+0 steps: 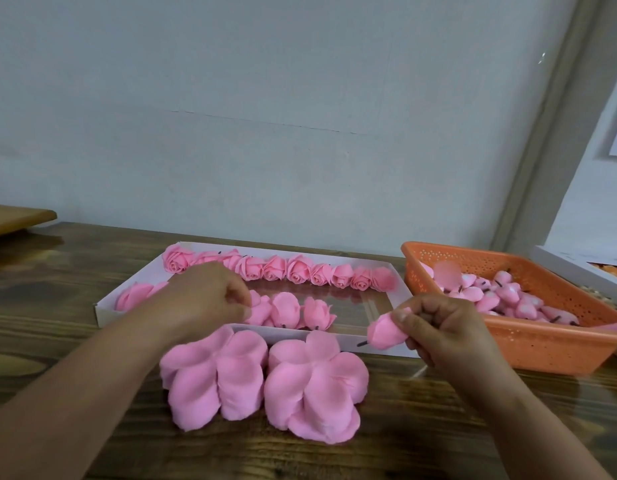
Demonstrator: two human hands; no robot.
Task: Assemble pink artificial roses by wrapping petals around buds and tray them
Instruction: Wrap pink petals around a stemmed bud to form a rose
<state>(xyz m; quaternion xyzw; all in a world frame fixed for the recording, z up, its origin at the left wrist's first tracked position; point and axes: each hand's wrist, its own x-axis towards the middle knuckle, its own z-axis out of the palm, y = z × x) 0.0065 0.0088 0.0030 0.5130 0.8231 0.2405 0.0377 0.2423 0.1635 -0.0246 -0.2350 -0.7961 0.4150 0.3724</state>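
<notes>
Petal stacks (265,375) lie low centre on the desk (438,427). Right hand (445,327) pinches a bud (385,331); left hand (206,296), fingers curled, reaches into the tray (106,308). I'd centre the bud on a petal, then wrap snugly.

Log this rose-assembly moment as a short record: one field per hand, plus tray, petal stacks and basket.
left hand: left hand reaches over the tray, fingers curled at a rose in the near row; grip unclear
right hand: right hand pinches a pink bud
tray: white tray, far row of finished roses, near row partly filled
petal stacks: two petal stacks in front of tray
basket: orange basket holding buds
</notes>
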